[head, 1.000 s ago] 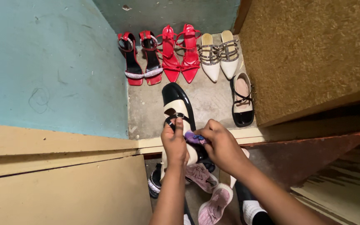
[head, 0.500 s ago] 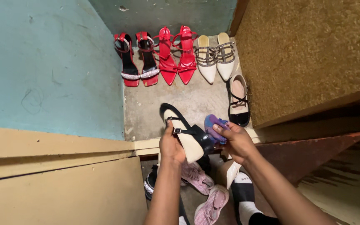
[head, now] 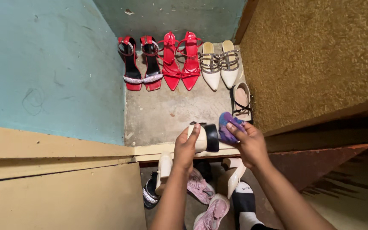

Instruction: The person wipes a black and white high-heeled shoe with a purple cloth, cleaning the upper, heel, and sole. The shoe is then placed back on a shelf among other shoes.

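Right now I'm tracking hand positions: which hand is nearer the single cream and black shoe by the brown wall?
Right. The right hand, holding a purple cloth, is just below that shoe; the left hand is further left, gripping another shoe.

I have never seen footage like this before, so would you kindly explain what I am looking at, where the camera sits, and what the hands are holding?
There is no machine here: a person wears a camera on the head, and it looks down at their own two bare hands. The left hand grips a cream and black shoe. The right hand presses a purple cloth against that shoe.

Beyond the hands is a bare concrete floor between a blue wall and a rough tan wall. Along its far edge stand three pairs: red and black sandals, red strappy heels, and white pointed shoes. A single black-strapped shoe lies nearer. Below the hands, more shoes lie in a heap, among them pink trainers.
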